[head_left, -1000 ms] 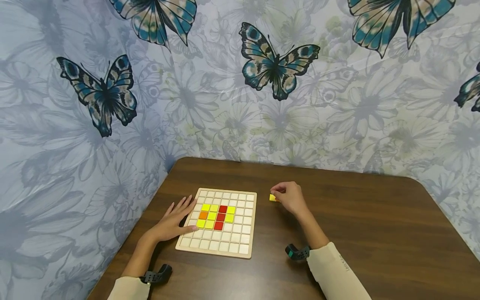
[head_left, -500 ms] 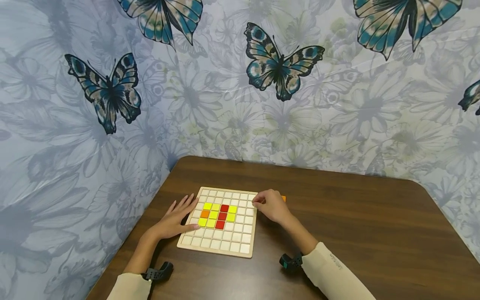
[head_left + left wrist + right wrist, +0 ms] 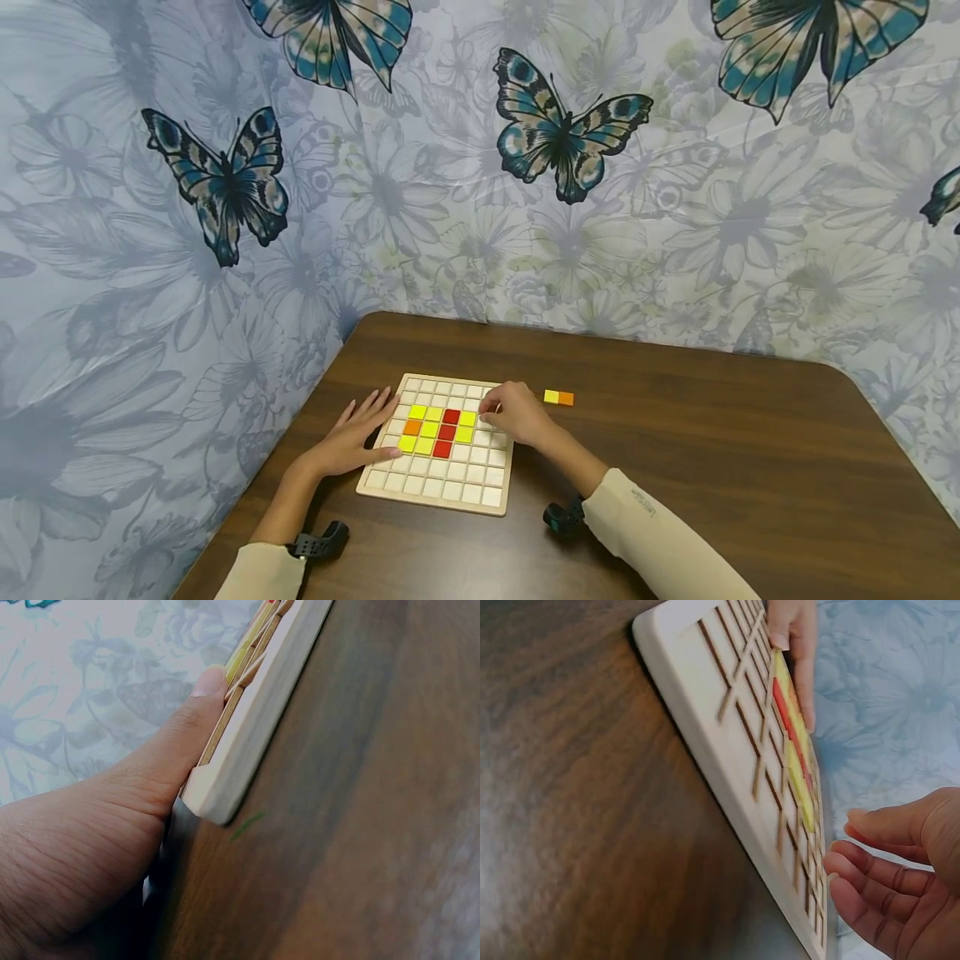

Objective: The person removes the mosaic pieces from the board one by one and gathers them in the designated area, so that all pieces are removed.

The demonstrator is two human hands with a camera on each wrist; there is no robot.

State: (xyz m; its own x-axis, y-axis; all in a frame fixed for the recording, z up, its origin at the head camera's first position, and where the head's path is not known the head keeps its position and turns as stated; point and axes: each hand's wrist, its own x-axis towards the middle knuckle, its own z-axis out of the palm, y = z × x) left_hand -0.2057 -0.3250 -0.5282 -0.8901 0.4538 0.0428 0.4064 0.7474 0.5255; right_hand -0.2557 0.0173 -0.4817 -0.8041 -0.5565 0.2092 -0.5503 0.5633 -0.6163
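Note:
A square wooden grid board (image 3: 429, 501) lies on the table, its cells mostly pale. Yellow tiles (image 3: 428, 429), an orange tile (image 3: 412, 427) and a column of red tiles (image 3: 447, 433) fill its middle. My left hand (image 3: 341, 448) rests along the board's left edge with fingers spread, the thumb reaching over the rim. Over the upper right cells is my right hand (image 3: 521, 417), thumb and forefinger drawn together beside the rightmost yellow tiles (image 3: 466, 426). In the right wrist view, the right hand (image 3: 900, 874) is bent at the fingers; I cannot tell whether a tile is between the fingertips.
Off the board's upper right, a loose yellow tile (image 3: 551, 397) and orange tile (image 3: 566, 399) lie side by side on the brown table (image 3: 712, 467). A wall with a butterfly print (image 3: 450, 242) stands behind the table and on its left.
My right hand has moved left from the loose tiles to the board's upper right cells, uncovering the yellow and orange pair. The left hand stays at the board's edge.

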